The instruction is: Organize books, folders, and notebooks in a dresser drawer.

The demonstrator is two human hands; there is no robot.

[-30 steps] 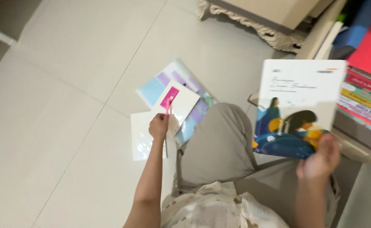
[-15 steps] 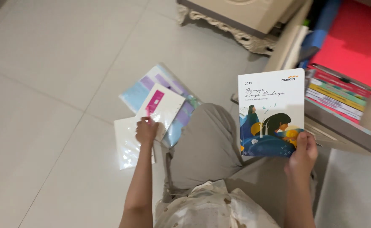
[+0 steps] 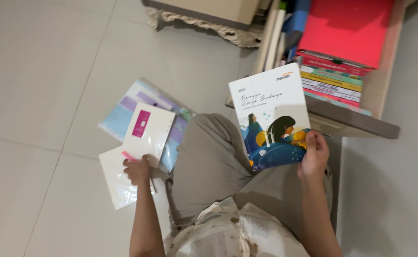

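The left hand (image 3: 137,170) has come down from a second ago, when it held a pink pen up over the papers. Now it rests low on the floor papers, fingers curled shut around the pink pen (image 3: 129,156), which pokes out to the left. Under it lies a white sheet (image 3: 116,183) on the tiled floor (image 3: 37,95). Just above the hand sits a white pad with a pink patch (image 3: 148,133), lying on a blue and purple folder (image 3: 123,112). In the middle is the person's bent knee in grey trousers (image 3: 213,157). To the right, the right hand (image 3: 313,154) grips the bottom corner of a white book with a blue picture (image 3: 271,116), thumb on the cover, holding it upright over the lap. Behind the book is a low shelf (image 3: 356,124) with a stack of books (image 3: 333,83) lying flat.
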